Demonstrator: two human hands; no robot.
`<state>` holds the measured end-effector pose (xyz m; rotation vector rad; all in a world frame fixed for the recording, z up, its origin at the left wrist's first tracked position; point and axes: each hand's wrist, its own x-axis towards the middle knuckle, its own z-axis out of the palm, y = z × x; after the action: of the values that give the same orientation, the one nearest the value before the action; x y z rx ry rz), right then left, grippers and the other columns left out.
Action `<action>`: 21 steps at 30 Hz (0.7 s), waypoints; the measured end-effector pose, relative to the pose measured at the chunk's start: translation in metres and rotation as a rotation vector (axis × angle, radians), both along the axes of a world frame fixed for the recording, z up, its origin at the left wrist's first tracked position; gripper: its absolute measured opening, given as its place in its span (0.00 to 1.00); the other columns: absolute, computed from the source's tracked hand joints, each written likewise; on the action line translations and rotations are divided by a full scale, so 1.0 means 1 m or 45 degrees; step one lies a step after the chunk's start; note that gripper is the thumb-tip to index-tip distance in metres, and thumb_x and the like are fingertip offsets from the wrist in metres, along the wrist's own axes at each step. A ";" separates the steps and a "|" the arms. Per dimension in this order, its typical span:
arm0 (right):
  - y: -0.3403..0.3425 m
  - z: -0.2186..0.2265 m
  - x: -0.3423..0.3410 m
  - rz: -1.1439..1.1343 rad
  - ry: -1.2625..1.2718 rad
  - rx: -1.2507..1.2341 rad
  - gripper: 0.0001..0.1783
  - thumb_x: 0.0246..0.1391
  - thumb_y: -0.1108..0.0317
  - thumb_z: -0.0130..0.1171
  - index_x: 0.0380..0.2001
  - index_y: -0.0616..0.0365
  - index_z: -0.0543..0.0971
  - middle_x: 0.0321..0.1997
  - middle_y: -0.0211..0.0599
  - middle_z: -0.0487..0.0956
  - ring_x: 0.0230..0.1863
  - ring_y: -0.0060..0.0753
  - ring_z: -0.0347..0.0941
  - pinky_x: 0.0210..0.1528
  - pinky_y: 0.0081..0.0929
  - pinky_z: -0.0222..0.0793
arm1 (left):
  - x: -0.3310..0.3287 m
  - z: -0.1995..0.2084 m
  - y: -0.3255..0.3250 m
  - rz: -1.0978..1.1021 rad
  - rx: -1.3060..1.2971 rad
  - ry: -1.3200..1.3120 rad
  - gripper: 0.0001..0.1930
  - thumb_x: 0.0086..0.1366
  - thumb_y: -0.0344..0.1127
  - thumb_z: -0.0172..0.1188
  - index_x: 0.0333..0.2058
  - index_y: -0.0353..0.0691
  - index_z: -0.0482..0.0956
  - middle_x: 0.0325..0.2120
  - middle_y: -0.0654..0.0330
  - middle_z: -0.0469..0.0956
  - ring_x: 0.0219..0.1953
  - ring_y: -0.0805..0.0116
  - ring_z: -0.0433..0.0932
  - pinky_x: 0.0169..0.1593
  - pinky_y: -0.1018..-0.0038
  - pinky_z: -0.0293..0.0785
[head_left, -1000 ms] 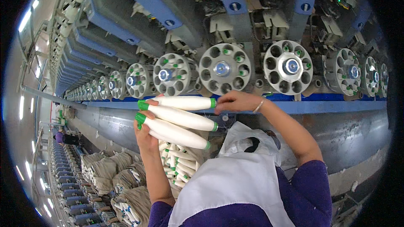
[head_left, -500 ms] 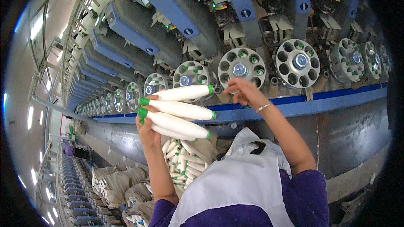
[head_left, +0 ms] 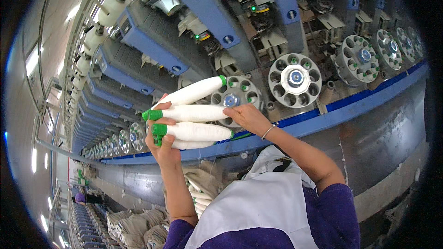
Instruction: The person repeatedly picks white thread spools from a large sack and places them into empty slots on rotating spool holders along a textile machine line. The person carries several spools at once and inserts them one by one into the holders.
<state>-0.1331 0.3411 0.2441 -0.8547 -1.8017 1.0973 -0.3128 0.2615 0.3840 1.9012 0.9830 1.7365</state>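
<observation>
Several white yarn bobbins with green ends are fanned out in my left hand (head_left: 164,151), whose fingers are wrapped round their green bases. The top bobbin (head_left: 196,91) slants up to the right. Below it a middle bobbin (head_left: 191,113) lies nearly level, and my right hand (head_left: 250,120) pinches its far tip. A lower bobbin (head_left: 196,132) partly covers one more beneath it. Just behind the bobbins stands a round magazine (head_left: 253,96), partly hidden, with green-tipped bobbins in some of its holes. To its right is another round magazine (head_left: 275,90), mostly with dark holes.
A blue rail (head_left: 304,128) runs along the machine front, below a long row of magazines. Blue and grey winding units (head_left: 161,37) rise behind them. An open sack (head_left: 207,175) with more bobbins sits below my left forearm. Other sacks (head_left: 134,226) lie at lower left.
My right hand has moved left and down from the magazine to the middle bobbin's tip and closed on it. The top bobbin tilts more steeply. The view has shifted along the machine row.
</observation>
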 end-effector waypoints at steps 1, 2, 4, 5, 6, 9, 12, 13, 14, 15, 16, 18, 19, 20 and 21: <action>0.003 0.000 0.011 0.075 0.142 -0.125 0.31 0.61 0.44 0.43 0.17 0.60 0.74 0.13 0.31 0.72 0.14 0.29 0.66 0.20 0.33 0.59 | 0.010 0.000 0.005 -0.013 0.036 0.001 0.23 0.54 0.55 0.63 0.27 0.37 0.74 0.48 0.49 0.71 0.61 0.42 0.59 0.61 0.48 0.53; 0.007 0.001 0.023 0.153 0.285 -0.246 0.30 0.62 0.45 0.43 0.17 0.59 0.73 0.13 0.29 0.71 0.15 0.27 0.66 0.19 0.32 0.58 | 0.018 0.001 0.010 -0.093 0.025 -0.047 0.22 0.55 0.54 0.62 0.29 0.38 0.74 0.49 0.49 0.70 0.61 0.43 0.59 0.62 0.48 0.54; 0.009 0.001 0.046 0.287 0.536 -0.445 0.22 0.64 0.53 0.44 0.22 0.57 0.70 0.17 0.26 0.71 0.19 0.19 0.67 0.22 0.24 0.61 | 0.032 0.004 0.020 -0.113 0.009 -0.148 0.21 0.55 0.53 0.62 0.30 0.38 0.74 0.50 0.48 0.69 0.61 0.44 0.59 0.62 0.48 0.54; 0.012 0.003 0.058 0.274 0.575 -0.369 0.20 0.64 0.54 0.44 0.23 0.57 0.69 0.21 0.28 0.72 0.23 0.21 0.69 0.27 0.23 0.65 | 0.038 0.006 0.024 -0.138 0.016 -0.189 0.20 0.56 0.52 0.62 0.30 0.38 0.74 0.50 0.48 0.68 0.61 0.44 0.59 0.62 0.48 0.55; 0.016 0.005 0.072 0.286 0.625 -0.327 0.19 0.65 0.56 0.43 0.24 0.57 0.68 0.24 0.29 0.73 0.27 0.22 0.71 0.31 0.22 0.68 | 0.043 0.009 0.029 -0.194 0.018 -0.195 0.20 0.55 0.51 0.64 0.32 0.38 0.73 0.51 0.48 0.68 0.61 0.46 0.59 0.62 0.50 0.57; 0.023 0.012 0.110 0.228 0.914 -0.483 0.14 0.65 0.59 0.42 0.28 0.57 0.66 0.42 0.38 0.75 0.50 0.34 0.74 0.55 0.30 0.71 | 0.061 0.009 0.040 -0.195 -0.063 -0.326 0.21 0.54 0.51 0.65 0.33 0.38 0.73 0.52 0.49 0.68 0.60 0.49 0.61 0.62 0.52 0.59; 0.028 0.022 0.131 0.353 1.309 -0.439 0.12 0.67 0.63 0.38 0.29 0.56 0.64 0.41 0.41 0.76 0.48 0.36 0.74 0.53 0.30 0.72 | 0.079 0.004 0.053 -0.248 -0.133 -0.402 0.21 0.53 0.50 0.66 0.35 0.38 0.73 0.52 0.50 0.68 0.58 0.53 0.64 0.61 0.56 0.62; 0.029 0.024 0.136 0.262 1.297 -0.501 0.12 0.67 0.63 0.38 0.29 0.56 0.63 0.40 0.41 0.76 0.48 0.36 0.74 0.53 0.30 0.72 | 0.084 0.002 0.057 -0.252 -0.153 -0.414 0.21 0.54 0.49 0.66 0.35 0.38 0.73 0.52 0.50 0.68 0.57 0.54 0.64 0.61 0.57 0.63; 0.028 0.025 0.138 0.250 1.308 -0.490 0.12 0.67 0.63 0.37 0.28 0.55 0.63 0.39 0.40 0.76 0.48 0.36 0.75 0.52 0.30 0.73 | 0.088 0.001 0.061 -0.255 -0.172 -0.425 0.21 0.54 0.49 0.65 0.36 0.38 0.73 0.52 0.50 0.68 0.57 0.55 0.65 0.60 0.58 0.64; 0.029 0.025 0.141 0.270 1.352 -0.433 0.12 0.67 0.63 0.37 0.28 0.55 0.63 0.38 0.40 0.76 0.48 0.36 0.75 0.52 0.29 0.73 | 0.092 0.001 0.065 -0.265 -0.181 -0.425 0.21 0.55 0.49 0.65 0.36 0.37 0.73 0.52 0.51 0.68 0.56 0.56 0.66 0.60 0.58 0.64; 0.028 0.024 0.142 0.185 1.385 -0.488 0.13 0.67 0.62 0.37 0.27 0.54 0.62 0.31 0.34 0.73 0.41 0.31 0.75 0.51 0.31 0.73 | 0.094 0.002 0.069 -0.311 -0.188 -0.433 0.20 0.56 0.47 0.64 0.38 0.36 0.73 0.52 0.50 0.68 0.55 0.58 0.67 0.59 0.60 0.67; 0.029 0.020 0.146 0.166 1.405 -0.493 0.13 0.66 0.60 0.39 0.28 0.54 0.63 0.27 0.30 0.70 0.36 0.28 0.74 0.49 0.30 0.72 | 0.098 0.002 0.075 -0.340 -0.231 -0.483 0.19 0.57 0.46 0.63 0.38 0.36 0.73 0.52 0.50 0.68 0.55 0.58 0.67 0.59 0.59 0.67; 0.029 0.018 0.149 0.108 1.427 -0.531 0.13 0.66 0.59 0.41 0.29 0.54 0.63 0.25 0.28 0.69 0.34 0.26 0.73 0.47 0.30 0.72 | 0.099 0.002 0.077 -0.355 -0.236 -0.509 0.18 0.58 0.45 0.62 0.38 0.36 0.73 0.52 0.50 0.68 0.55 0.58 0.67 0.59 0.59 0.67; 0.029 0.015 0.153 0.140 1.413 -0.486 0.14 0.66 0.59 0.41 0.28 0.53 0.62 0.23 0.26 0.65 0.28 0.22 0.68 0.41 0.28 0.73 | 0.101 0.002 0.079 -0.371 -0.261 -0.521 0.18 0.58 0.45 0.62 0.38 0.36 0.73 0.52 0.50 0.68 0.55 0.58 0.67 0.59 0.59 0.68; 0.029 0.013 0.157 0.126 1.436 -0.550 0.14 0.66 0.58 0.42 0.27 0.53 0.62 0.23 0.26 0.65 0.26 0.21 0.66 0.38 0.27 0.72 | 0.102 0.001 0.080 -0.387 -0.274 -0.539 0.18 0.59 0.45 0.61 0.38 0.36 0.73 0.52 0.50 0.68 0.54 0.58 0.67 0.59 0.59 0.68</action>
<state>0.0241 0.3701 0.2567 -0.2281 -0.6749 1.6123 -0.2107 0.3412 0.3854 1.3856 0.6519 1.6773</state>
